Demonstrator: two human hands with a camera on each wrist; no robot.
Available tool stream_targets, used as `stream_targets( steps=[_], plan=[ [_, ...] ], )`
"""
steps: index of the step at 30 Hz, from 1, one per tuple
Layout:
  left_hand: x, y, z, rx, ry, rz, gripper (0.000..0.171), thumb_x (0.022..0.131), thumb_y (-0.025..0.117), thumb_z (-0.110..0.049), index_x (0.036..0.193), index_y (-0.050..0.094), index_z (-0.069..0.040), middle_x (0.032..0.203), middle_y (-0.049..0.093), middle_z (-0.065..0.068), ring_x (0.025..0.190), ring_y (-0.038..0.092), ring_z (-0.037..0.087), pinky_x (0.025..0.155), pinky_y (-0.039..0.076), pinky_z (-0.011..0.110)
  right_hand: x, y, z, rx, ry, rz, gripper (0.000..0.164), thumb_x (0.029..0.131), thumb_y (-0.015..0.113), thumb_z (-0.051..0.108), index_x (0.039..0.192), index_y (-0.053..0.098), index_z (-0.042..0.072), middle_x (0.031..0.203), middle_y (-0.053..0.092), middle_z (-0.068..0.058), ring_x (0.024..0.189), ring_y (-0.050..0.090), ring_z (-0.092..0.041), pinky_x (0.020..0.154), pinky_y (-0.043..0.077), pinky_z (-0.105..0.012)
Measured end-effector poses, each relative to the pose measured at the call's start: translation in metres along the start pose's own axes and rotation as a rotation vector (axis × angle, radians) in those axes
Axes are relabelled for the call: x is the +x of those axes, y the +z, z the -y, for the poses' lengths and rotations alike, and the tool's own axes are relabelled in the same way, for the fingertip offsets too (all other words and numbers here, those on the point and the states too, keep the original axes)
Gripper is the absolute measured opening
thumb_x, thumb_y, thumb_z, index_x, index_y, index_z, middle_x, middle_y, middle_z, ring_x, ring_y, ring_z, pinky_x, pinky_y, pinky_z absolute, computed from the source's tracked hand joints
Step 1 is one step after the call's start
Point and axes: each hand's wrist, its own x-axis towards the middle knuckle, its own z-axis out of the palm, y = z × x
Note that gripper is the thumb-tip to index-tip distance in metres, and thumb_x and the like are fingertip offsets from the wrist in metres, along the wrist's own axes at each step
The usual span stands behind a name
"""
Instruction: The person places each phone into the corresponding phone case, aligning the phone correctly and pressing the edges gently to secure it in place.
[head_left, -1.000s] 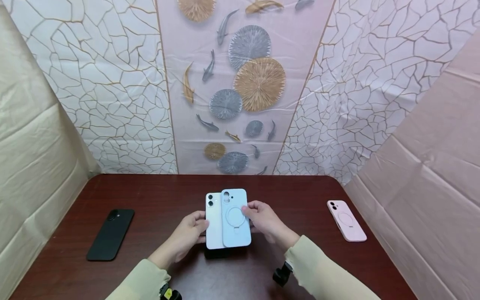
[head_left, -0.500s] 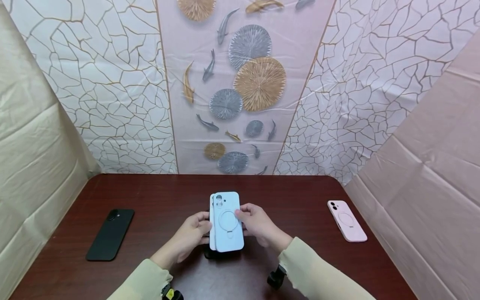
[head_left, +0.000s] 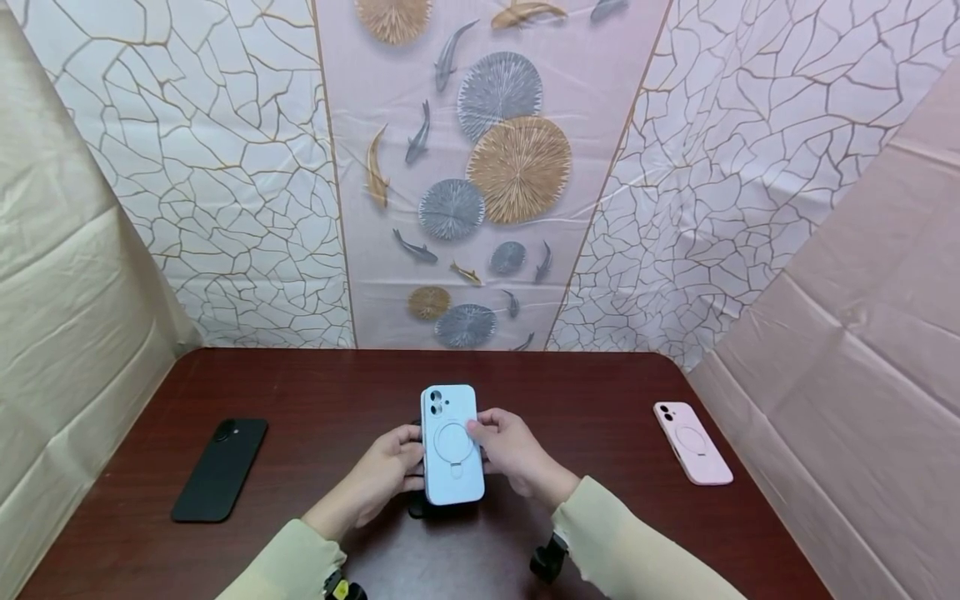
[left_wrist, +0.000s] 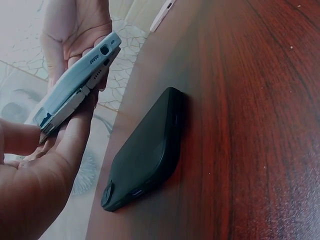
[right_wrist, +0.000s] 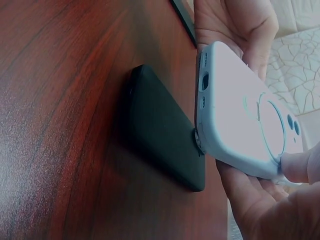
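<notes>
My left hand (head_left: pixel 384 471) grips a white smartphone by its left side, above the table. A light blue phone case (head_left: pixel 459 485) with a ring on its back lies over the phone's back, pinched at its right side by my right hand (head_left: pixel 519 454), thumb on top. From the head view the case hides nearly all of the phone. Seen end-on in the left wrist view, the phone (left_wrist: pixel 75 101) sits under the case (left_wrist: pixel 72 75), with a narrow gap between their edges. A black phone (right_wrist: pixel 160 130) lies on the table just below both hands.
Another black phone (head_left: pixel 221 471) lies on the left of the dark red-brown table (head_left: pixel 322 383). A pink phone (head_left: pixel 693 443) with a ring on its back lies at the right. Patterned cloth (head_left: pixel 255 192) hangs behind the table.
My right hand has brought the blue case leftward over the white phone, from half overlapping it to nearly aligned. The left hand has shifted slightly to the right.
</notes>
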Motion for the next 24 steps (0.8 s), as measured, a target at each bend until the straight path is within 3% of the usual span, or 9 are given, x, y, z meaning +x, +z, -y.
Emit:
stream_targets(
  steps=[9,13,17,24],
  plan=[
    [0.0006,0.0036,0.0016,-0.006,-0.021,-0.024,0.037,0.106,0.039,-0.02,0.131,0.041,0.007,0.111,0.062,0.017,0.098,0.064,0.025,0.081,0.054,0.041,-0.0029,0.0004,-0.0003,-0.021,0.01,-0.023,0.029,0.099,0.057,0.025,0.117,0.057,0.002,0.097,0.066,-0.01,0.084,0.064,-0.021,0.069,0.056,-0.039],
    [0.0024,0.0053,0.0026,0.031,-0.013,-0.043,0.045,0.103,0.049,-0.026,0.131,0.042,0.008,0.112,0.064,0.018,0.097,0.066,0.025,0.079,0.055,0.041,-0.0026,-0.0001,-0.0013,-0.01,0.011,-0.025,0.03,0.098,0.059,0.025,0.116,0.057,0.001,0.097,0.066,-0.01,0.085,0.065,-0.021,0.069,0.057,-0.039],
    [0.004,0.0067,0.0038,0.075,0.007,-0.048,0.048,0.099,0.058,-0.022,0.131,0.042,0.009,0.113,0.065,0.019,0.096,0.066,0.026,0.078,0.056,0.041,-0.0016,-0.0006,-0.0026,0.001,0.009,-0.026,0.031,0.097,0.062,0.026,0.116,0.057,0.002,0.097,0.066,-0.01,0.085,0.066,-0.022,0.068,0.057,-0.039],
    [0.0041,0.0092,0.004,0.091,0.035,-0.054,0.042,0.1,0.055,-0.012,0.132,0.042,0.01,0.112,0.065,0.02,0.095,0.067,0.026,0.077,0.056,0.042,-0.0015,-0.0023,-0.0033,0.002,-0.001,-0.03,0.033,0.094,0.066,0.029,0.114,0.058,0.003,0.095,0.067,-0.009,0.083,0.067,-0.023,0.067,0.057,-0.039]
  ],
)
